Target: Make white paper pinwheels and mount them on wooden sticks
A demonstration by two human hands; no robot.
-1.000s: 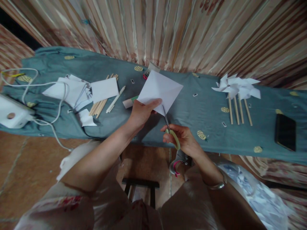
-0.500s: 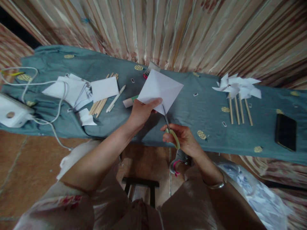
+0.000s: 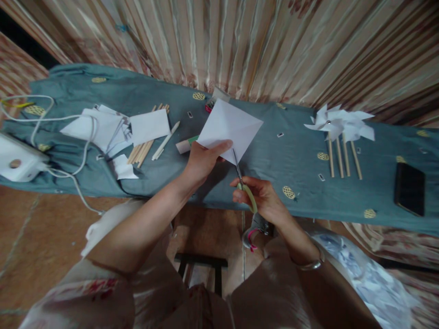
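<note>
A square sheet of white paper (image 3: 231, 125) with fold creases is held up over the table, one corner pointing toward me. My left hand (image 3: 205, 160) pinches its lower left edge, thumb on top and fingers underneath. In my right hand (image 3: 259, 196) is a pair of scissors (image 3: 248, 196) with pale green handles. Their blades lie at the paper's near corner, pointing inward along the crease; whether the blades are fully closed is hard to make out. A glue stick-like tube (image 3: 183, 146) with a green part lies partly behind my left hand.
Paper pinwheels (image 3: 343, 123) on wooden sticks and a black phone (image 3: 409, 188) lie at right. Left are folded papers (image 3: 96, 128), a white paper stack (image 3: 150, 124) over wooden sticks (image 3: 140, 154), a white pen (image 3: 166, 140), and a white power strip (image 3: 20, 160) with cables. A small box (image 3: 219, 95) sits behind the sheet.
Almost nothing differs. Both hands, the paper and the scissors hold nearly the same position, with only a tiny shift of the view.
</note>
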